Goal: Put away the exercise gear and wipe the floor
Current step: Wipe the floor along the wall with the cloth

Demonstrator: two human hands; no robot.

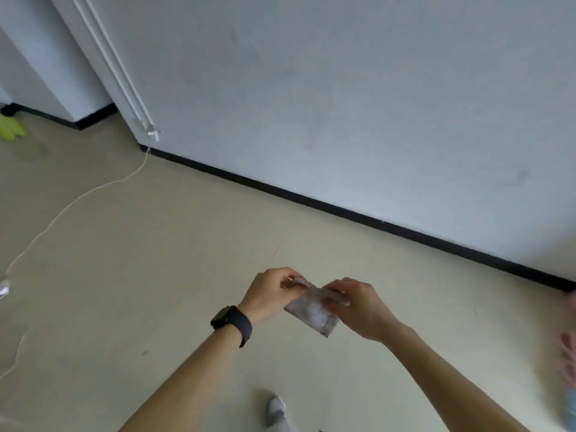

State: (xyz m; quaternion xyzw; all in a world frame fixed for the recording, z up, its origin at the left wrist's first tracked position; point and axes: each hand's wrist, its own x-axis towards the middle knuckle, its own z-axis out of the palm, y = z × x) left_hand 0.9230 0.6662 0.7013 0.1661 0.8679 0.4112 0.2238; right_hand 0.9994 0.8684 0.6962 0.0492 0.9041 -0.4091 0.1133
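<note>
A small grey-white wipe (311, 313), folded into a rough rectangle, hangs in the air above the beige floor (156, 244). My left hand (274, 294), with a dark watch on its wrist, pinches the wipe's upper left corner. My right hand (355, 307) pinches its upper right edge. Both hands are held close together in the lower middle of the head view. The wipe's lower part hangs free between them.
A white wall with a black skirting (343, 210) runs diagonally behind the hands. A thin white cord (78, 198) trails across the floor from the wall corner. A yellow-green object (12, 129) lies at the far left. My shoe (276, 406) shows below; blurred pink shapes (568, 350) sit at the right edge.
</note>
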